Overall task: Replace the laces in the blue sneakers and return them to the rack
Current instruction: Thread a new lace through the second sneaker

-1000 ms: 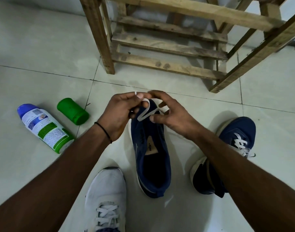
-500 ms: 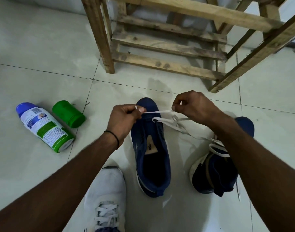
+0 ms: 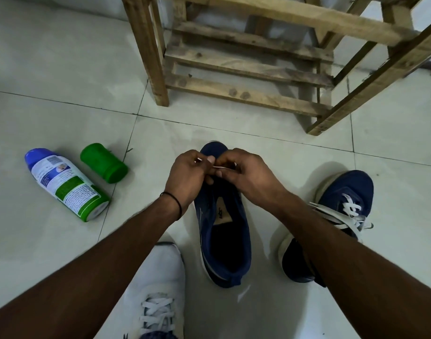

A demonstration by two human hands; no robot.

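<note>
— Saw both navy, the middle sneaker (image 3: 224, 241) and the right sneaker (image 3: 344, 189), with laces (image 3: 349, 211) white?
— Did. Noted a green cap (image 3: 103, 162), a spray can (image 3: 65, 184) banded blue, white, green, a brown rack (image 3: 246, 94).

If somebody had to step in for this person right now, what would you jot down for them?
Left hand: pinches the white lace.
Right hand: pinches the same lace, close beside the left.
Things: both hands are over the toe end of the middle blue sneaker, which shows no lacing. The right blue sneaker lies beside it, white laces threaded, ends loose. The wooden rack stands beyond.
Done: the right sneaker appears laced.
Left: lace the middle sneaker, tie both, return them to the rack.
</note>
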